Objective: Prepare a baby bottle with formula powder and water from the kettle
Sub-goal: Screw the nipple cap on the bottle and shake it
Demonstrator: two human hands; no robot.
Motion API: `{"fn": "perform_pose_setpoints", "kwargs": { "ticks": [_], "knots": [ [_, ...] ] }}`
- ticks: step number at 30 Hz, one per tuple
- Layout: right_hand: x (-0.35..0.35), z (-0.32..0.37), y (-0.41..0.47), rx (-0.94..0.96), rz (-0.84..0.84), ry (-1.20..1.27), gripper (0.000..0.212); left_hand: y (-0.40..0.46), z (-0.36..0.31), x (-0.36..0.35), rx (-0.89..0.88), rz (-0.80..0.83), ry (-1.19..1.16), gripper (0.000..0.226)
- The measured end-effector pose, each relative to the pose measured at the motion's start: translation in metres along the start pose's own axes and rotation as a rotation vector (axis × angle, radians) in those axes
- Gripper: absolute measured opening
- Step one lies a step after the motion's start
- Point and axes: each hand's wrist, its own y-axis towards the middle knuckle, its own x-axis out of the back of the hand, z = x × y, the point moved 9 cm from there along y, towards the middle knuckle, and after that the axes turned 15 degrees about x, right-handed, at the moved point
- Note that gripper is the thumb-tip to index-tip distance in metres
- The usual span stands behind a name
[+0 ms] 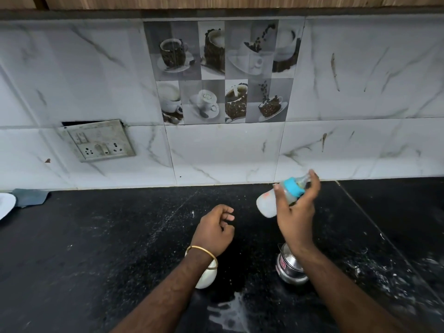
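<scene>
My right hand [296,212] grips a baby bottle [269,203] with a blue collar, tilted on its side in the air, teat pointing up to the right. Whitish liquid shows inside the bottle's body. My left hand [215,228] hovers over the black counter [108,248] with fingers loosely curled and holding nothing; a gold bangle circles its wrist. A small steel container [288,267] stands on the counter under my right forearm. A white rounded object [206,277] sits partly hidden beneath my left wrist. No kettle is in view.
A wet spill [228,313] lies on the counter near the front edge, with droplets to the right. A white plate [6,205] and a grey cloth [31,197] sit at the far left. A wall socket [101,141] is set in the tiled backsplash.
</scene>
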Motion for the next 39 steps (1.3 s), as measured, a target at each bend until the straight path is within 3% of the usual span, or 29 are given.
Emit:
{"fn": "perform_pose_setpoints", "kwargs": {
  "ticks": [1,3,4,5,7,8,9,12,13,14,16,17,18,21,22,25,26,27,29,30,31,34,35,36,38,39],
  "knots": [
    [-0.004,-0.002,0.0,0.001,0.057,-0.043,0.08,-0.001,0.0,0.0,0.002,0.002,0.002,0.035],
    [-0.034,-0.019,-0.019,-0.063,0.484,-0.189,0.081,-0.003,0.0,-0.002,-0.003,0.008,0.021,0.035],
    [-0.038,-0.018,-0.024,-0.078,0.551,-0.182,0.079,-0.003,0.0,-0.002,-0.007,0.009,0.028,0.035],
    [-0.034,-0.016,-0.02,-0.076,0.517,-0.169,0.078,-0.004,-0.002,-0.002,-0.012,0.011,0.027,0.035],
    [-0.004,0.0,-0.002,-0.017,0.12,-0.051,0.077,-0.004,-0.004,-0.003,-0.016,0.013,0.016,0.035],
    [0.003,0.006,0.002,0.016,0.007,-0.038,0.078,-0.004,-0.004,-0.003,-0.012,0.011,0.013,0.035],
    [0.003,0.008,0.003,0.036,-0.001,-0.06,0.079,-0.004,-0.003,-0.003,-0.007,0.013,0.016,0.035],
    [-0.036,-0.016,-0.023,-0.08,0.501,-0.181,0.079,-0.008,-0.004,-0.005,-0.007,0.016,0.027,0.035],
    [-0.036,-0.015,-0.025,-0.087,0.519,-0.156,0.077,-0.009,-0.005,-0.005,-0.01,0.016,0.027,0.036],
    [-0.027,-0.012,-0.018,-0.072,0.422,-0.118,0.076,-0.009,-0.005,-0.004,-0.012,0.017,0.019,0.036],
    [0.002,0.002,-0.003,-0.014,0.031,0.014,0.077,-0.008,-0.005,-0.003,-0.007,0.012,0.005,0.036],
    [0.007,0.003,-0.001,0.015,-0.038,0.034,0.078,-0.008,-0.004,-0.003,-0.002,0.013,0.004,0.035],
    [0.003,0.003,-0.001,0.027,0.005,-0.001,0.079,-0.008,-0.004,-0.003,0.001,0.014,0.005,0.035],
    [-0.038,-0.015,-0.03,-0.07,0.591,-0.144,0.079,-0.011,-0.006,-0.004,-0.012,0.013,0.017,0.035],
    [-0.036,-0.013,-0.03,-0.068,0.579,-0.113,0.078,-0.012,-0.007,-0.004,-0.016,0.013,0.018,0.035],
    [0.002,0.01,-0.006,0.008,0.019,0.052,0.078,-0.01,-0.007,-0.003,-0.02,0.009,0.002,0.035],
    [0.005,0.012,-0.004,0.027,-0.04,0.053,0.079,-0.009,-0.006,-0.003,-0.015,0.009,0.001,0.035],
    [-0.001,0.008,-0.004,0.028,0.033,-0.009,0.081,-0.01,-0.006,-0.004,-0.011,0.013,0.005,0.035],
    [-0.031,-0.009,-0.022,-0.042,0.473,-0.154,0.081,-0.012,-0.006,-0.004,-0.014,0.016,0.015,0.035],
    [-0.037,-0.012,-0.03,-0.07,0.591,-0.153,0.079,-0.012,-0.006,-0.004,-0.018,0.016,0.018,0.035],
    [-0.033,-0.01,-0.027,-0.076,0.55,-0.109,0.077,-0.012,-0.007,-0.004,-0.02,0.018,0.018,0.035],
    [0.008,0.009,-0.007,-0.021,-0.017,0.048,0.076,-0.01,-0.005,-0.003,-0.018,0.014,-0.002,0.036],
    [0.01,0.011,-0.006,0.004,-0.053,0.024,0.078,-0.01,-0.004,-0.003,-0.014,0.014,-0.002,0.037],
    [0.003,0.007,-0.008,0.015,0.048,-0.053,0.079,-0.01,-0.003,-0.004,-0.012,0.016,0.004,0.037],
    [-0.031,-0.015,-0.031,-0.081,0.528,-0.188,0.08,-0.011,-0.003,-0.004,-0.019,0.014,0.009,0.038],
    [-0.036,-0.02,-0.04,-0.126,0.645,-0.185,0.08,-0.012,-0.003,-0.004,-0.021,0.012,0.009,0.038]
  ]
}}
